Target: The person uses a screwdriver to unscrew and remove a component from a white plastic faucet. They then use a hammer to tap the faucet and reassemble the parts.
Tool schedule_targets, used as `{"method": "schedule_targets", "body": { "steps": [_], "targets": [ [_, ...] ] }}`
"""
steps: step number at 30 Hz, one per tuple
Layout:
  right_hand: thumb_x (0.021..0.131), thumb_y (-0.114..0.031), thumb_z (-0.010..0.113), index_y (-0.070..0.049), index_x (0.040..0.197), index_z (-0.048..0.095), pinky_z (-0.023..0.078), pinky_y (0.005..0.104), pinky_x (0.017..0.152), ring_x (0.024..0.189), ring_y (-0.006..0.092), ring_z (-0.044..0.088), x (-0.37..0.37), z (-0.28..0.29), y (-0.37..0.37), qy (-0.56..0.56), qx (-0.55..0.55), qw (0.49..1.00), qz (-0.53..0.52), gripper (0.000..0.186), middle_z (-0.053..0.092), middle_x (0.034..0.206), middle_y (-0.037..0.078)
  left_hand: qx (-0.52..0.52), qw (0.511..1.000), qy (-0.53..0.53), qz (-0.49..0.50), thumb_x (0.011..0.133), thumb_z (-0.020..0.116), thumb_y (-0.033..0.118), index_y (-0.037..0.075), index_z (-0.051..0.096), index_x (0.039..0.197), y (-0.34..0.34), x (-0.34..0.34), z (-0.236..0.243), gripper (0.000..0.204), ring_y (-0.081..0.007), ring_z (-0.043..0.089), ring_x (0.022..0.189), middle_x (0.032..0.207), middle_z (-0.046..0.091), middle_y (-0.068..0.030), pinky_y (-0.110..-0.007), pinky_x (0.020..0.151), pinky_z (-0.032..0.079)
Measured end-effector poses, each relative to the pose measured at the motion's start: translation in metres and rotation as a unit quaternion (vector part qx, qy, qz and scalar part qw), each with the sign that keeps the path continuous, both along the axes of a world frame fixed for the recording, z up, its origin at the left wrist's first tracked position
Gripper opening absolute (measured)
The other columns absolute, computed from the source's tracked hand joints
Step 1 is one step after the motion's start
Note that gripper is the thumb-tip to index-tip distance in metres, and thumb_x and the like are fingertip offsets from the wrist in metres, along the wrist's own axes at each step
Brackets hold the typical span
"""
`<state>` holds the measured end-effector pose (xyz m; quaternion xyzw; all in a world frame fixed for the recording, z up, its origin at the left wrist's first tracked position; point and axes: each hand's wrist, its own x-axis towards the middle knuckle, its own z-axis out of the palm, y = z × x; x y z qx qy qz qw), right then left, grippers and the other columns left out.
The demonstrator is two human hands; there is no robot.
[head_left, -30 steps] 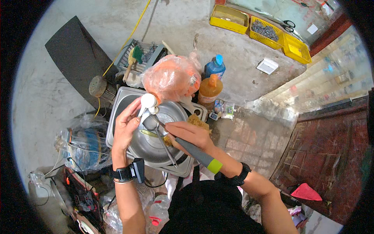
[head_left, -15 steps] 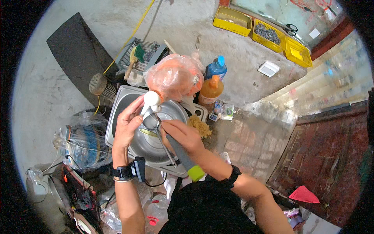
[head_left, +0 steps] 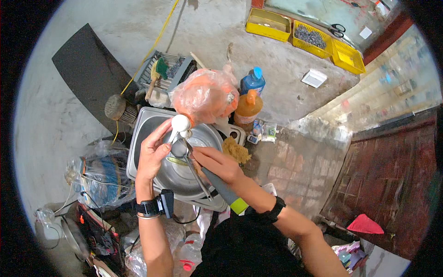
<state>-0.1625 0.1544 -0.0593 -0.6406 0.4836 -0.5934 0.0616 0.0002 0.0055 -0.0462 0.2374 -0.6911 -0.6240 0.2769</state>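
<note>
My left hand (head_left: pixel 154 152) holds up a small white spoon-like utensil with a round head (head_left: pixel 180 123) over a metal bowl (head_left: pixel 177 177). The bowl sits in a steel sink (head_left: pixel 137 134). My right hand (head_left: pixel 217 164) grips a tool with a grey handle and a green end (head_left: pixel 228 194). Its thin metal front end reaches up to the white utensil beside my left fingers. Another long metal utensil (head_left: pixel 199 177) lies slanted across the bowl. A black watch-like device (head_left: pixel 154 205) is strapped on my left wrist.
Behind the sink are an orange plastic bag (head_left: pixel 205 94), an orange bottle (head_left: pixel 248 108) and a blue-capped bottle (head_left: pixel 253 81). A brown sponge (head_left: pixel 235 150) lies right of the bowl. Yellow trays (head_left: pixel 267 23) stand far back. A clear bag (head_left: pixel 99 177) sits left of the sink.
My right hand and forearm have shifted a little to the left, closer to my left hand. The white utensil stays held over the bowl.
</note>
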Motion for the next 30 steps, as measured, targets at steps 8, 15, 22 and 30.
{"method": "schedule_targets", "body": {
  "steps": [8,15,22,30],
  "targets": [
    [0.074,0.001,0.066,0.005,0.11,0.06,0.055,0.035,0.075,0.091,0.0331,0.066,0.003,0.011,0.021,0.008,0.057,0.998,0.0,0.036,0.062,0.107,0.021,0.011,0.999,-0.01,0.03,0.083,0.068,0.035,-0.005,0.045,0.135,0.0,-0.006,0.004,0.069,-0.0251,0.046,0.128,0.134,0.051,-0.0159,-0.038,0.109,0.032],
    [0.074,0.0,0.066,0.005,0.111,0.058,0.054,0.0341,0.07,0.087,0.0322,0.066,0.007,0.015,0.008,0.028,0.038,0.998,-0.034,0.038,0.061,0.107,0.02,0.023,1.0,0.007,0.016,0.083,0.068,0.036,-0.005,0.043,0.136,0.001,-0.008,0.003,0.072,-0.0263,0.045,0.128,0.134,0.05,-0.0162,-0.039,0.11,0.031],
    [0.075,-0.004,0.058,0.006,0.105,0.054,0.052,0.0365,0.056,0.068,0.0303,0.062,0.021,0.024,-0.008,0.053,0.043,0.995,-0.076,0.031,0.056,0.09,0.017,-0.008,0.999,-0.035,0.039,0.077,0.068,0.059,-0.007,0.042,0.136,0.004,-0.01,0.008,0.092,-0.0249,0.047,0.126,0.136,0.049,-0.0172,-0.037,0.107,0.034],
    [0.076,-0.009,0.067,0.002,0.109,0.054,0.05,0.0371,0.058,0.073,0.0331,0.063,0.015,0.043,0.007,0.075,0.184,0.979,-0.035,0.037,0.058,0.1,0.017,-0.028,0.999,0.008,0.027,0.084,0.066,0.027,-0.001,0.051,0.132,0.006,-0.008,0.005,0.057,-0.0231,0.05,0.123,0.134,0.052,-0.0129,-0.035,0.106,0.036]
  ]
}}
